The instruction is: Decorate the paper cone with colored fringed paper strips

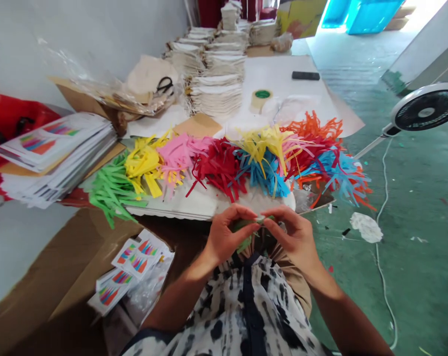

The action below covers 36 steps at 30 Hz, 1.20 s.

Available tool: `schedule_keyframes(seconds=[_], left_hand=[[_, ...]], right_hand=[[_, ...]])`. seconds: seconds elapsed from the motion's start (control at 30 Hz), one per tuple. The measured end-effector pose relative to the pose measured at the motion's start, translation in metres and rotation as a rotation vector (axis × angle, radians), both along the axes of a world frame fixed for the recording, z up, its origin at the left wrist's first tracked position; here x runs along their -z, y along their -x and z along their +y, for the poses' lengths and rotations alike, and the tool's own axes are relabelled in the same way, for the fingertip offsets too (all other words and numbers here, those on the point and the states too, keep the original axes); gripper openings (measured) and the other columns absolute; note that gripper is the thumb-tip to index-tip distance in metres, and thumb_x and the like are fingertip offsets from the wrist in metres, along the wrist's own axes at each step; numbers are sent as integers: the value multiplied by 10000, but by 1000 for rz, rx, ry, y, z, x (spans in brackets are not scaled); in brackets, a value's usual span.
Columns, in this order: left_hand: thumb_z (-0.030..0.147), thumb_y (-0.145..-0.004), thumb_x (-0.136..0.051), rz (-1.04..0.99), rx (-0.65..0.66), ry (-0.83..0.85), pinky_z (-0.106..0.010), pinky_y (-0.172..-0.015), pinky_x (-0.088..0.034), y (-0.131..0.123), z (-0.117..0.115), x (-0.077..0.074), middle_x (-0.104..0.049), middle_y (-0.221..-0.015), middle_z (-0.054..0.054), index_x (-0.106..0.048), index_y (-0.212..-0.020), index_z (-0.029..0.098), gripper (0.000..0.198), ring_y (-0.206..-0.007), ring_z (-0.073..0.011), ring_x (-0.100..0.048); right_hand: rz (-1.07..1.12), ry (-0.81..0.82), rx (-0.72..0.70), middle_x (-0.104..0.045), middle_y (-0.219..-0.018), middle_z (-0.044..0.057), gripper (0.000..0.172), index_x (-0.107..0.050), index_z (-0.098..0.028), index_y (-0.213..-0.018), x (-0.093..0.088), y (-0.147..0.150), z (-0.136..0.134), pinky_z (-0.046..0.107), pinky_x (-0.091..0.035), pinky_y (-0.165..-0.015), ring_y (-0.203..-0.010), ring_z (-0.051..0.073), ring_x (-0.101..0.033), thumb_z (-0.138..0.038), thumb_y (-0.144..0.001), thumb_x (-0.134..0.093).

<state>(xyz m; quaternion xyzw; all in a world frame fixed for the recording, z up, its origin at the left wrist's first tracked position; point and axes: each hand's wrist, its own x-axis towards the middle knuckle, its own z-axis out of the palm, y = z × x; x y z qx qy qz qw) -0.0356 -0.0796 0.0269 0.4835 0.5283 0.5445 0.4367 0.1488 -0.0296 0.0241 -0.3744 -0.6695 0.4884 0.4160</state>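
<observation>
My left hand (227, 230) and my right hand (291, 231) meet just past the table's front edge, above my lap. Thumb and fingertips of each are pinched together on a green paper tassel (245, 241); a small whitish bit shows between the fingertips. Most of the tassel is hidden behind the left fingers. On the table in front lie fringed paper tassels: green (111, 188), yellow (144, 163), pink (183, 154) and dark red (222, 168) ones, then blue (266, 173), pale yellow (264, 143) and orange (316, 129) ones toward the right.
Stacks of white bundles (216, 96) stand at the back, near a tape roll (261, 100) and scissors (164, 85). Printed cards (53, 143) are piled left; more cards (135, 257) lie in a carton (79, 282) below. A fan (426, 111) stands right, its cable (383, 277) on the floor.
</observation>
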Motion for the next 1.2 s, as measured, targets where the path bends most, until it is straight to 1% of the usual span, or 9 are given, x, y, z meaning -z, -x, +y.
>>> schedule_keyframes(seconds=[0.23, 0.43, 0.53, 0.67, 0.77, 0.87, 0.93, 1.07, 1.2], left_hand=[[446, -1024, -624, 206, 256, -36, -251, -756, -528, 2, 9, 2, -771, -876, -32, -779, -971, 195, 300, -804, -159, -695], [519, -1036, -572, 237, 269, 35, -235, -652, -489, 35, 9, 3, -729, -832, -26, -762, -997, 179, 391, -728, -145, -644], [506, -1026, -589, 289, 153, 11, -262, -740, -550, 66, 9, 2, -789, -979, -64, -772, -1100, 189, 373, -847, -175, -709], [464, -1001, -617, 509, -104, -16, -266, -814, -569, 122, 8, 9, -810, -961, -65, -803, -992, 190, 331, -898, -180, -749], [400, -953, -664, 702, -462, 34, -277, -824, -558, 180, 2, 15, -807, -935, -42, -799, -912, 199, 246, -882, -188, -736], [318, -967, -607, 812, -826, 96, -338, -958, -517, 251, -8, 10, -795, -1022, -83, -777, -929, 182, 221, -999, -234, -699], [305, -1005, -528, 866, -1005, 140, -374, -1061, -463, 301, -12, 0, -773, -1165, -125, -762, -1034, 162, 276, -1155, -268, -657], [230, -1001, -471, 918, -1064, 257, -364, -1028, -476, 367, -9, -11, -795, -1141, -121, -780, -1063, 155, 324, -1127, -274, -686], [200, -917, -620, 962, -913, 282, -348, -1005, -504, 361, 3, 16, -818, -1099, -79, -825, -932, 205, 206, -1106, -269, -707]], right_hand=[[-23, -55, -45, -719, -864, 28, 157, -799, -241, -893, -9, -9, 13, 281, -522, -653, -747, 161, -672, -377, -963, -762], [114, 118, 17, -762, -784, 34, 263, -729, -207, -964, -32, 3, 47, 250, -546, -512, -545, 149, -680, -469, -957, -756], [188, -48, 153, -802, -1035, 105, 240, -713, -196, -990, -54, 22, 79, 322, -636, -696, -751, 201, -779, -429, -957, -758], [126, -723, 364, -789, -1164, 148, 150, -719, -183, -1097, -63, 53, 124, 401, -592, -912, -1062, 258, -771, -270, -976, -714], [-176, -1008, 256, -779, -1235, 117, 161, -714, -223, -1136, -38, 67, 152, 352, -545, -868, -1117, 248, -755, -240, -977, -695], [-471, -1015, 216, -773, -1264, 86, 113, -718, -258, -1087, -1, 68, 172, 350, -471, -677, -1002, 257, -769, -298, -992, -671], [-606, -1081, 170, -792, -1202, 83, 105, -724, -270, -1043, 16, 64, 177, 386, -469, -720, -966, 287, -759, -338, -965, -709], [-664, -1190, 225, -812, -1068, 72, 191, -727, -289, -1044, 22, 58, 171, 437, -459, -778, -908, 313, -730, -396, -895, -780], [-599, -1149, 207, -803, -1101, 60, 153, -724, -330, -1030, 8, 67, 151, 443, -477, -807, -903, 295, -723, -305, -884, -762]])
